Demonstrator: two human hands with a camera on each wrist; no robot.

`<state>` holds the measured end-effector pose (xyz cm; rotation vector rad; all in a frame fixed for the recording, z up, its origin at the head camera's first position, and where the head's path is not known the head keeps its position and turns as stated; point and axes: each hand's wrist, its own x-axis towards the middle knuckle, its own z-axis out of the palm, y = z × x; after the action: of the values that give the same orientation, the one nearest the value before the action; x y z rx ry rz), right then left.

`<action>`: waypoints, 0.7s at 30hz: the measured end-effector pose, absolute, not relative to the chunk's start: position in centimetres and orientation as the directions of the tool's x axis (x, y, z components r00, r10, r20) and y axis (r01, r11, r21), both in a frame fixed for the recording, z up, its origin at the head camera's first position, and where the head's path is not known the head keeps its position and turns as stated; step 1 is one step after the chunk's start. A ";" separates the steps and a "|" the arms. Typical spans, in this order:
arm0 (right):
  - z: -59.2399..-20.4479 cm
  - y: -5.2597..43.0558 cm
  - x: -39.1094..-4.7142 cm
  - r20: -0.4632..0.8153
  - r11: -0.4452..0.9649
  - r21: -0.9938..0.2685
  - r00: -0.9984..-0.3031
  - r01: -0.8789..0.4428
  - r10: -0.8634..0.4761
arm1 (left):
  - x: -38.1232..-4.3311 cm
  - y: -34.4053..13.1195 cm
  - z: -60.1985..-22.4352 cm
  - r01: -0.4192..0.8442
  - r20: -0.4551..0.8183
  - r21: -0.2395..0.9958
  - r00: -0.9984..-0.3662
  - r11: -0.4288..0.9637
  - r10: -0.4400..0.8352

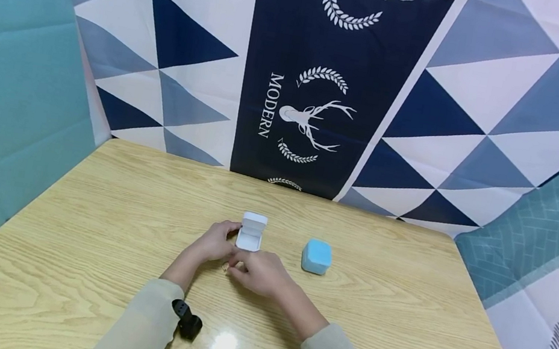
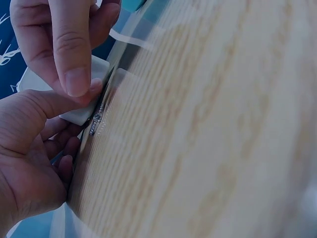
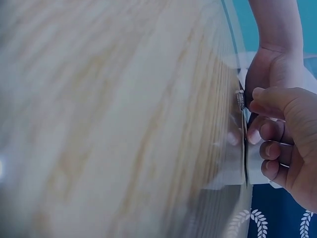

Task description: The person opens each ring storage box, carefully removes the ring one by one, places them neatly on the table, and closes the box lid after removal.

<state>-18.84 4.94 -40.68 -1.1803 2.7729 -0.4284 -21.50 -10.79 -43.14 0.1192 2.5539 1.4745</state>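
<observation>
An open white ring box [image 1: 249, 242] stands on the table with its lid raised. My left hand [image 1: 216, 242] holds it from the left, thumb at the front and fingers round its side. In front of the box my right hand [image 1: 264, 273] has thumb and index finger brought together at a small ring [image 1: 225, 266]. The ring [image 2: 96, 118] shows a row of sparkling stones in the left wrist view, low over the tabletop. From the right wrist, the ring [image 3: 240, 99] sits right at the pinching fingertips, and the other fingers are curled.
A light blue rounded cube-shaped box [image 1: 317, 257] stands to the right of the white box. The wood-grain table [image 1: 389, 314] reaches back to a patterned cloth [image 1: 321, 83] hanging behind it. Black cameras are strapped at both wrists.
</observation>
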 end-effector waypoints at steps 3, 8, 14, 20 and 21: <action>-40.6 5.1 -18.9 0.015 0.663 -0.303 -0.700 -0.684 -0.714 | -21.5 -10.8 -43.1 -0.025 -0.124 0.865 -0.979 0.500 0.164; -40.4 5.5 -19.2 0.014 0.680 -0.309 -0.718 -0.665 -0.696 | -21.5 -10.8 -43.1 -0.035 -0.131 0.868 -0.978 0.495 0.162; -40.2 6.0 -19.4 0.023 0.687 -0.352 -0.740 -0.635 -0.672 | -21.6 -10.9 -43.2 -0.034 -0.135 0.865 -0.977 0.500 0.167; -40.1 6.3 -19.4 0.032 0.696 -0.369 -0.757 -0.616 -0.653 | -21.6 -10.9 -43.2 -0.014 -0.116 0.871 -0.977 0.491 0.178; -40.1 6.3 -19.4 0.040 0.697 -0.372 -0.761 -0.613 -0.648 | -21.6 -11.0 -43.3 -0.011 -0.114 0.872 -0.977 0.490 0.180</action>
<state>-19.40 6.29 -40.15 -1.0459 2.8063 -0.5639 -21.62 -10.95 -43.26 0.1457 2.5431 1.4902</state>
